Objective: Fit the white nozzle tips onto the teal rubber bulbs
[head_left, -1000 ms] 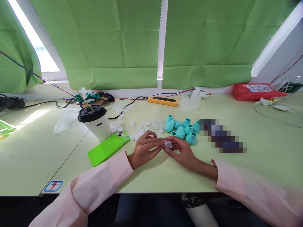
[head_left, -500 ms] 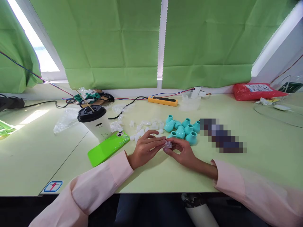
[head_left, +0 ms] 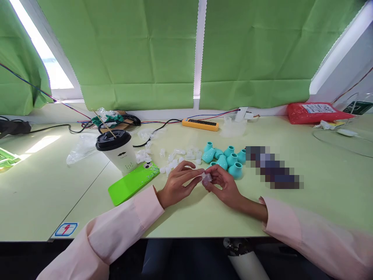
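Bright daylight, strongest at upper left, where the window gap is blown to white. Hard sun patch with glare on the tabletop, left side of frame. Green curtains glow, backlit. Soft shadows beneath the left hand and right hand. Small highlights on the teal pieces. Lower edge, under the table, sunk in near-black. Wide lens: frames lean steeply at both upper corners; sleeve stretched and soft at lower right. Clear piece low-contrast, detail faint. Blocky pixelation right of centre.
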Demonstrator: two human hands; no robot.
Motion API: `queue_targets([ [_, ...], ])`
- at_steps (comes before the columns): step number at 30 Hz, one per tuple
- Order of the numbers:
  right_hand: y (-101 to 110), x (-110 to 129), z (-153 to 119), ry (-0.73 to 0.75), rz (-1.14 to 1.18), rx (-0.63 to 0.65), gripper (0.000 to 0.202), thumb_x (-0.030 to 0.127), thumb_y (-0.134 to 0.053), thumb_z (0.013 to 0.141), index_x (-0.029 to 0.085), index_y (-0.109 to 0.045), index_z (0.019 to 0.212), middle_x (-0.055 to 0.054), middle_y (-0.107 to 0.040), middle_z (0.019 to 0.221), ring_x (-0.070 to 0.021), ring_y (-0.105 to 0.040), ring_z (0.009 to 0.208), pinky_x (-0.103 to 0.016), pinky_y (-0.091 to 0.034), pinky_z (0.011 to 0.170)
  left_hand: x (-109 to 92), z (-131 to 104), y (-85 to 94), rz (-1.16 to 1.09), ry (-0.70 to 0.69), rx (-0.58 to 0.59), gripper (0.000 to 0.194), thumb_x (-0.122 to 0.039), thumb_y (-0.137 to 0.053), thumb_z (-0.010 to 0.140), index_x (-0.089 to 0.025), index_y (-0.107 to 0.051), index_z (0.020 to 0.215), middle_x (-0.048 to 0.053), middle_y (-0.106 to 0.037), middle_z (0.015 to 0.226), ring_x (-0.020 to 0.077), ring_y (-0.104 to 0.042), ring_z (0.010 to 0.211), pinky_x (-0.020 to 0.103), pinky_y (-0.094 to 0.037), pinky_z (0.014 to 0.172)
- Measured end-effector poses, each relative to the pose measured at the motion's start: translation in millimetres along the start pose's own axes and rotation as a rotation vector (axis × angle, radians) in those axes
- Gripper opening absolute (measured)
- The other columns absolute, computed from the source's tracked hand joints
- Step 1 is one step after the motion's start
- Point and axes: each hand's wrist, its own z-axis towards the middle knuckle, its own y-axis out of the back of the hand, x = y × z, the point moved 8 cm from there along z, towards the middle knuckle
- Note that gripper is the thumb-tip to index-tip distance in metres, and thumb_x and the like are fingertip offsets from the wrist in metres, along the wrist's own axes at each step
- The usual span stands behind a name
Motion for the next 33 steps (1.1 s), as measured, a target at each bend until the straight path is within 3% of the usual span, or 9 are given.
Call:
queue_targets([
  [10, 0.3, -1.3, 0.1, 0.006, -0.007, -0.015, 0.015, 0.025, -0.055, 0.073, 0.021, -0.044, 0.084, 0.003, -0.05, 0.068, -0.0076, -0.049, 0.058, -0.021, -0.043, 0.054, 1.5, 2.2, -0.6, -0.102, -0.001, -0.005, 0.028, -0.005, -0.057, 0.068, -0.018, -0.06, 0.093, 0.008, -0.064, 0.094, 0.017, -0.051, 0.087, 0.033, -0.05, 0.067],
  [20, 0.9, 2.4, 0.2, 0.021, -0.027, -0.03, 0.016, 0.024, -0.055, 0.073, 0.021, -0.045, 0.084, 0.003, -0.051, 0.069, -0.0078, -0.049, 0.059, -0.022, -0.043, 0.055, 5.9, 0.0, -5.7, -0.072, 0.089, 0.071, 0.037, -0.009, -0.053, 0.072, -0.016, -0.052, 0.108, 0.006, -0.063, 0.079, 0.0156, -0.051, 0.084, 0.033, -0.047, 0.073],
  [33, 1.7, -1.4, 2.1, -0.025, 0.063, -0.046, 0.015, 0.024, -0.055, 0.073, 0.021, -0.045, 0.083, 0.004, -0.049, 0.065, -0.0073, -0.048, 0.056, -0.02, -0.043, 0.051, 4.2, 0.5, -12.9, -0.123, 0.09, 0.185, 0.04, -0.008, -0.046, 0.076, -0.022, -0.045, 0.114, 0.006, -0.056, 0.109, 0.0167, -0.046, 0.096, 0.036, -0.043, 0.081],
])
